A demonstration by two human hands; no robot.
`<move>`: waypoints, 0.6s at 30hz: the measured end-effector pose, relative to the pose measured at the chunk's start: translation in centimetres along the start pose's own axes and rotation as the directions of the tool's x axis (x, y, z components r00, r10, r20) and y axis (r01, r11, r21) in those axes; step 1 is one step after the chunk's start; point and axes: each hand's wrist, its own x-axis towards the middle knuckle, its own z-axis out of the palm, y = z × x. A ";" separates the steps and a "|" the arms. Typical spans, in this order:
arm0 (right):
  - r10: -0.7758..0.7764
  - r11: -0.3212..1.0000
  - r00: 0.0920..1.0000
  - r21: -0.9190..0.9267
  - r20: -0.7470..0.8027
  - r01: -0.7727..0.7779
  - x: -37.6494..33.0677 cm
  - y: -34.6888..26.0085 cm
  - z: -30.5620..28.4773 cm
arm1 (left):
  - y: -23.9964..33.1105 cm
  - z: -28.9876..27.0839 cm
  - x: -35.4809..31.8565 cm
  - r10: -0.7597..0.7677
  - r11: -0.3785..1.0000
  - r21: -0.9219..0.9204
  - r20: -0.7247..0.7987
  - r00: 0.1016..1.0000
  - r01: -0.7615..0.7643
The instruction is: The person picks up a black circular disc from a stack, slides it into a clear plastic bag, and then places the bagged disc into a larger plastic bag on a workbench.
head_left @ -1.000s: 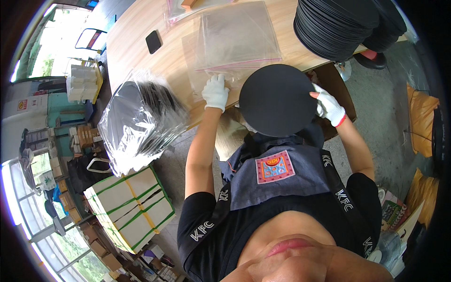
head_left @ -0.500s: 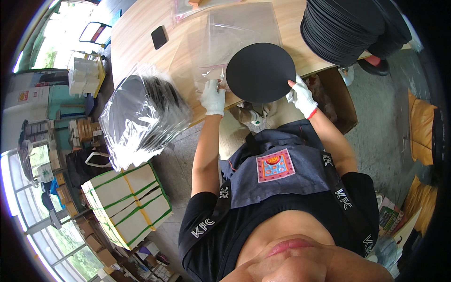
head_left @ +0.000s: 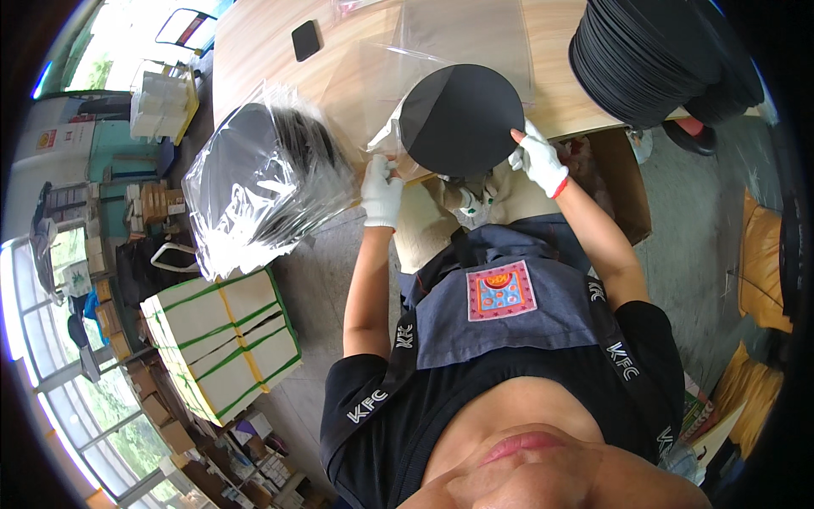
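A flat black disc (head_left: 479, 119) is held over the table's near edge, its right rim pinched between the thumb and fingers of my right hand (head_left: 540, 161). A clear plastic bag (head_left: 366, 95) lies on the table, and its film covers the disc's left part. My left hand (head_left: 381, 192) grips the bag's near edge, fingers closed, just left of the disc. Both hands wear white gloves with bare fingertips. To the left, many bagged black discs (head_left: 263, 174) stand in a shiny clear-wrapped pile. A tall stack of black discs (head_left: 632, 72) stands at the right.
A black phone (head_left: 305, 41) lies on the wooden table (head_left: 254, 59) at the far left. Below the right side of the table stands an open cardboard box (head_left: 629, 191). A white strapped carton (head_left: 222, 346) with green and yellow bands is at the left on the floor.
The disc has gone slightly down, and the bag's film now lies over its left part. My left hand has moved a little nearer to me with the bag's edge.
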 end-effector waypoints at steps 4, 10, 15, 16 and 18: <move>-0.102 0.989 0.987 0.091 -0.120 0.114 -1.0 3.4 4.3 | 3.2 1.7 -1.8 0.109 0.993 0.049 -0.096 0.989 -0.104; -0.178 0.937 0.919 0.225 -0.353 0.268 -2.9 5.7 4.6 | 5.8 4.9 -5.6 0.338 0.941 0.000 -0.013 0.941 -0.338; 0.099 0.981 0.920 0.192 -0.380 -0.026 -7.8 4.4 3.2 | 4.9 8.9 -7.5 -0.311 0.783 -0.553 0.047 0.949 0.284; 0.180 0.972 0.912 0.210 -0.369 -0.107 -8.3 4.1 2.5 | 4.1 9.1 -7.6 -0.326 0.808 -0.503 0.053 0.944 0.307; 0.236 0.966 0.846 0.209 -0.477 -0.152 -7.9 4.5 -0.6 | 2.2 8.9 -7.7 -0.360 0.847 -0.399 0.058 0.931 0.353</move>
